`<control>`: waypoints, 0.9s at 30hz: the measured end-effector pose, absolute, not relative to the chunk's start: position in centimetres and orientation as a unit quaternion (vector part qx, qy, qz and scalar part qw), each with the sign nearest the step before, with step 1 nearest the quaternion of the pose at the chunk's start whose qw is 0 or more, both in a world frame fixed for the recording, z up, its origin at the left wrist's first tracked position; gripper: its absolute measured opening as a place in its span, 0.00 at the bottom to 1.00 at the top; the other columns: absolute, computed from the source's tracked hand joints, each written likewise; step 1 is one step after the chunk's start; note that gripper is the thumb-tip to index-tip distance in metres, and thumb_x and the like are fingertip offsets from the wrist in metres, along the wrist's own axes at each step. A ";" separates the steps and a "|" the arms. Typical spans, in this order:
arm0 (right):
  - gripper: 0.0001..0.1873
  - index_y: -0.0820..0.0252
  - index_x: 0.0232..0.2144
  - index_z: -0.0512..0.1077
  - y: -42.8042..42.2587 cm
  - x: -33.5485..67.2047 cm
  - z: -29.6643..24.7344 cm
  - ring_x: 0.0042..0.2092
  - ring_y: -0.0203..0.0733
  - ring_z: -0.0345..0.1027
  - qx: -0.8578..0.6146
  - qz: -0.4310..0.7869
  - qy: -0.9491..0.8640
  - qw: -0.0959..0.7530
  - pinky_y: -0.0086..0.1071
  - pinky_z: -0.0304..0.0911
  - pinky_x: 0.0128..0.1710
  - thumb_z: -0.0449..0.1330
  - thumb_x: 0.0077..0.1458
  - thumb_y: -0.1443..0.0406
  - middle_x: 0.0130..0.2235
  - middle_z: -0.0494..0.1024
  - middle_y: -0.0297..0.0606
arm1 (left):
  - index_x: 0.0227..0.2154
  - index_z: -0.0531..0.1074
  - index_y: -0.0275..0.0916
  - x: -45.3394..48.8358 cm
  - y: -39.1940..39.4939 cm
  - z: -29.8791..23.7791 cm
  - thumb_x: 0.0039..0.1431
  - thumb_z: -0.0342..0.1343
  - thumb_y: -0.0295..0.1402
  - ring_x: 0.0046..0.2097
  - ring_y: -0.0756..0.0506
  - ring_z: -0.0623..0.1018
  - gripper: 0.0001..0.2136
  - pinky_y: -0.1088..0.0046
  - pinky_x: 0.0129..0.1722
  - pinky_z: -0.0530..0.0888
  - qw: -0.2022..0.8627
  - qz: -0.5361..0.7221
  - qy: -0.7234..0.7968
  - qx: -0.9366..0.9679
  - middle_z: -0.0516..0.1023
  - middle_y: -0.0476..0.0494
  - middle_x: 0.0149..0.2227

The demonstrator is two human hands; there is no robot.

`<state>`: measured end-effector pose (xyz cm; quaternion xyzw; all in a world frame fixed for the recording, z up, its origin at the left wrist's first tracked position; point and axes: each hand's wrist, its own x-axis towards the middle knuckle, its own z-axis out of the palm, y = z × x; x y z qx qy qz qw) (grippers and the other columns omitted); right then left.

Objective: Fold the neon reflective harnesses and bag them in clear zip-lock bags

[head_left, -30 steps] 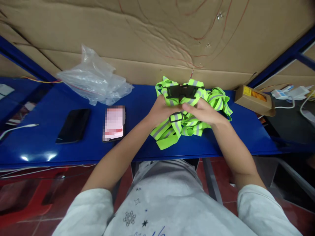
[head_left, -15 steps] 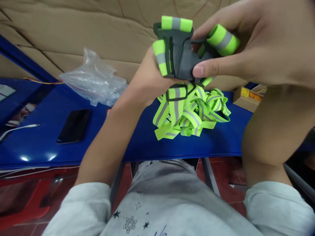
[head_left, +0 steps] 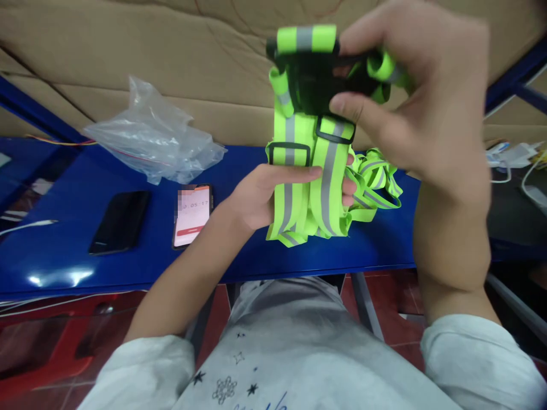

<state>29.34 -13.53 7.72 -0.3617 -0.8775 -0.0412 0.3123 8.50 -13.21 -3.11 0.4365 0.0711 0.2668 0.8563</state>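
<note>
My right hand (head_left: 410,97) is closed on a black plastic buckle (head_left: 314,82) held up above the table. Neon-yellow webbing with a grey reflective stripe loops through the buckle's edges. Below it hang two reflective straps (head_left: 329,188), each with a black slider frame (head_left: 335,131) near the top. My left hand (head_left: 260,193) is wrapped round these straps, thumb across the front and fingertips showing at their right side. Behind them a tangle of the same reflective webbing (head_left: 376,176) lies on the blue table (head_left: 239,256).
A clear plastic bag (head_left: 158,134) lies at the back left. Nearer are a dark phone (head_left: 119,222) and a phone with a lit timer screen (head_left: 193,216). A white cable (head_left: 29,226) crosses the left side. Cardboard (head_left: 192,62) lines the back.
My left hand has moved down from behind the buckle to the hanging straps. My right hand still holds the buckle. The lit phone has come into view from behind my left forearm.
</note>
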 end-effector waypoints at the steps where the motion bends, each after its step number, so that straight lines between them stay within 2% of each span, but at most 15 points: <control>1: 0.17 0.53 0.57 0.75 -13.6 29.5 6.5 0.59 0.44 0.72 -0.347 -0.087 -0.884 0.302 0.35 0.67 0.66 0.59 0.71 0.56 0.55 0.80 0.33 | 0.50 0.82 0.44 8.4 -13.5 -3.4 0.60 0.67 0.35 0.55 0.35 0.85 0.15 0.58 0.54 0.83 0.860 0.274 0.089 0.422 0.88 0.46 0.46; 2: 0.18 0.52 0.58 0.74 -13.5 29.6 5.1 0.59 0.47 0.72 -0.337 -0.118 -0.885 0.300 0.40 0.66 0.67 0.56 0.73 0.55 0.56 0.79 0.35 | 0.48 0.82 0.43 8.4 -13.6 -3.8 0.60 0.67 0.36 0.54 0.36 0.86 0.14 0.59 0.53 0.84 0.860 0.278 0.102 0.416 0.88 0.46 0.45; 4: 0.18 0.46 0.59 0.74 -13.1 29.6 1.6 0.61 0.51 0.71 -0.330 -0.140 -0.882 0.306 0.46 0.67 0.67 0.51 0.75 0.57 0.57 0.79 0.37 | 0.46 0.82 0.42 8.5 -13.3 -5.1 0.60 0.68 0.43 0.52 0.35 0.86 0.14 0.58 0.53 0.84 0.845 0.294 0.128 0.428 0.87 0.44 0.45; 6: 0.19 0.47 0.59 0.76 -12.2 29.5 -2.3 0.61 0.54 0.72 -0.315 -0.140 -0.892 0.291 0.53 0.67 0.66 0.49 0.76 0.57 0.57 0.80 0.38 | 0.44 0.82 0.43 8.8 -12.5 -7.0 0.60 0.64 0.56 0.51 0.33 0.86 0.22 0.54 0.52 0.84 0.815 0.329 0.157 0.450 0.87 0.42 0.44; 8: 0.19 0.51 0.59 0.76 -11.2 29.5 -5.9 0.62 0.58 0.71 -0.310 -0.111 -0.907 0.262 0.58 0.67 0.65 0.52 0.74 0.59 0.59 0.79 0.42 | 0.46 0.80 0.44 9.2 -11.4 -9.3 0.61 0.56 0.65 0.49 0.32 0.87 0.29 0.51 0.51 0.84 0.789 0.355 0.197 0.462 0.87 0.41 0.41; 10: 0.19 0.54 0.59 0.77 -10.6 29.6 -8.5 0.64 0.58 0.69 -0.304 -0.063 -0.914 0.262 0.60 0.65 0.66 0.54 0.71 0.64 0.60 0.78 0.46 | 0.48 0.80 0.43 9.5 -10.3 -11.3 0.61 0.57 0.64 0.47 0.32 0.87 0.29 0.51 0.52 0.83 0.774 0.365 0.241 0.459 0.87 0.39 0.40; 12: 0.23 0.52 0.61 0.75 -10.5 30.0 -9.9 0.68 0.57 0.66 -0.288 0.036 -0.914 0.282 0.60 0.67 0.66 0.57 0.67 0.66 0.65 0.73 0.47 | 0.48 0.80 0.41 9.4 -9.4 -12.9 0.61 0.63 0.58 0.45 0.34 0.87 0.26 0.52 0.52 0.83 0.771 0.368 0.273 0.443 0.87 0.37 0.40; 15: 0.25 0.45 0.63 0.73 -10.5 30.9 -10.3 0.74 0.55 0.57 -0.275 0.230 -0.881 0.309 0.54 0.73 0.62 0.63 0.65 0.59 0.74 0.62 0.42 | 0.50 0.80 0.40 9.0 -8.9 -14.1 0.57 0.70 0.51 0.44 0.35 0.87 0.24 0.54 0.51 0.83 0.782 0.374 0.281 0.411 0.87 0.37 0.43; 18: 0.25 0.45 0.61 0.74 -10.2 31.4 -10.1 0.75 0.52 0.54 -0.329 0.292 -0.804 0.401 0.52 0.66 0.68 0.63 0.65 0.49 0.72 0.64 0.39 | 0.51 0.80 0.41 8.8 -9.1 -14.3 0.56 0.72 0.48 0.44 0.35 0.88 0.24 0.55 0.49 0.84 0.798 0.358 0.261 0.408 0.88 0.36 0.43; 20: 0.29 0.46 0.63 0.72 -10.0 31.4 -10.3 0.71 0.52 0.62 -0.362 0.319 -0.757 0.441 0.52 0.65 0.69 0.63 0.65 0.45 0.69 0.68 0.40 | 0.52 0.80 0.40 8.9 -9.6 -14.2 0.56 0.73 0.47 0.43 0.34 0.88 0.24 0.55 0.48 0.84 0.807 0.337 0.243 0.419 0.88 0.35 0.42; 23: 0.35 0.46 0.66 0.68 -10.2 30.7 -10.9 0.53 0.50 0.79 -0.393 0.419 -0.725 0.379 0.50 0.78 0.53 0.63 0.63 0.42 0.58 0.78 0.40 | 0.53 0.79 0.40 9.2 -10.3 -14.2 0.56 0.74 0.46 0.44 0.34 0.88 0.25 0.54 0.49 0.84 0.805 0.344 0.227 0.425 0.88 0.35 0.43; 25: 0.33 0.46 0.63 0.70 -10.7 30.2 -11.2 0.41 0.46 0.80 -0.414 0.452 -0.707 0.354 0.45 0.81 0.42 0.63 0.62 0.40 0.49 0.81 0.38 | 0.52 0.80 0.40 9.5 -10.6 -14.1 0.55 0.74 0.45 0.44 0.35 0.88 0.25 0.54 0.50 0.84 0.799 0.361 0.227 0.423 0.87 0.35 0.45; 27: 0.30 0.48 0.56 0.73 -11.1 29.8 -11.3 0.36 0.44 0.79 -0.421 0.455 -0.695 0.364 0.41 0.80 0.36 0.65 0.60 0.40 0.43 0.81 0.36 | 0.51 0.80 0.39 9.6 -10.7 -14.0 0.54 0.75 0.44 0.46 0.35 0.88 0.24 0.53 0.52 0.83 0.799 0.366 0.227 0.421 0.87 0.34 0.47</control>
